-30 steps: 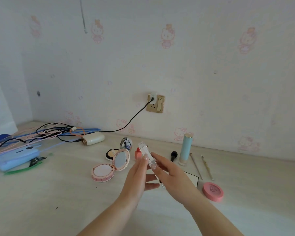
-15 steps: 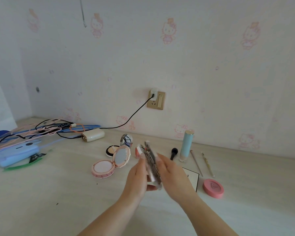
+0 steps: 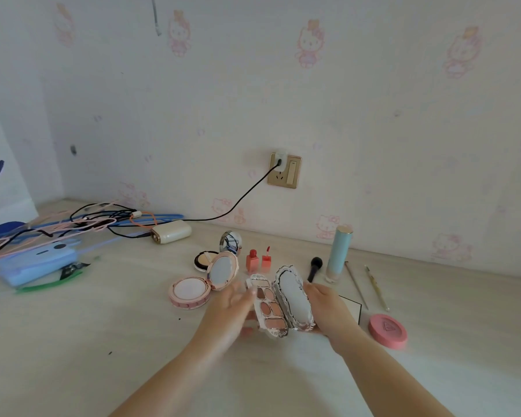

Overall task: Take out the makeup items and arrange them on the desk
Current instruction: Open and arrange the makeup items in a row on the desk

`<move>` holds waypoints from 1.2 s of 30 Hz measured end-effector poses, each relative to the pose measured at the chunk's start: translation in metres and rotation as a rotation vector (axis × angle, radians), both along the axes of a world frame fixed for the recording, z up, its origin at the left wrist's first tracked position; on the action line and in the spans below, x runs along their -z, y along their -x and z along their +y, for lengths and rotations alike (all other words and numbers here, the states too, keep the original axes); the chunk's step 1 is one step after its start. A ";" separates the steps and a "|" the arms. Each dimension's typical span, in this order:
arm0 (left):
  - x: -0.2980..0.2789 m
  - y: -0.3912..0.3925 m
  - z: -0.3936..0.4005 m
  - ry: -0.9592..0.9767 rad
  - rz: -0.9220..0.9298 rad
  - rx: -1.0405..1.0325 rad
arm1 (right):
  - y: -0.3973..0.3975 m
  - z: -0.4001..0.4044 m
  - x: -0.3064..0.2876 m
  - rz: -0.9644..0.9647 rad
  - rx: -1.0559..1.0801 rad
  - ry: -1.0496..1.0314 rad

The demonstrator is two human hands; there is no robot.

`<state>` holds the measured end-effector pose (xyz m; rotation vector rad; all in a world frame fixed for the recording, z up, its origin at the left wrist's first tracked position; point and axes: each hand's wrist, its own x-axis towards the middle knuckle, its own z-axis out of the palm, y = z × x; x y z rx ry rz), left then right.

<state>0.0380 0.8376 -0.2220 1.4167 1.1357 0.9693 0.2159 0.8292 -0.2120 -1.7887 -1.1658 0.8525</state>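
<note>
Both hands hold an ornate silver-edged eyeshadow palette (image 3: pixel 278 302) opened like a book just above the pale wood-grain worktop (image 3: pixel 73 341). The left hand (image 3: pixel 229 311) supports the half with the pink and brown powder pans, its grip loosely curled under that half with the thumb near the top edge; the hand is blurred, so how firmly the fingers press cannot be told. The right hand (image 3: pixel 328 311) has its grip closed around the outer edge of the mirrored lid, fingers hidden behind it.

Other makeup lies on the worktop beyond the hands. To the left of the palette sits a round pink cushion compact (image 3: pixel 193 291), open with its mirror raised. Behind it lie a small black-rimmed powder pan (image 3: pixel 203 260) and a round silver compact mirror (image 3: pixel 230 241). Two small red lip-tint bottles (image 3: pixel 257 260) stand side by side just beyond the palette. Right of them a black-headed brush (image 3: pixel 314 267) lies beside an upright pale blue tube with a gold cap (image 3: pixel 339 254). Two thin pencil-like sticks (image 3: pixel 366 285) lie further right, and a flat round pink blush case (image 3: pixel 387 330) rests near the right wrist.
</note>
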 end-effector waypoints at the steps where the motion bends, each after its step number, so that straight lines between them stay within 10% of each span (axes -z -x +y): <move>1: 0.003 0.002 0.001 -0.074 0.107 0.047 | 0.001 0.003 -0.001 -0.021 -0.008 -0.008; 9: 0.029 0.002 0.022 -0.233 0.668 0.094 | 0.012 0.028 0.003 -0.174 -0.055 -0.010; 36: 0.043 0.011 0.053 -0.319 0.797 0.054 | 0.013 0.059 0.016 -0.094 -0.048 0.054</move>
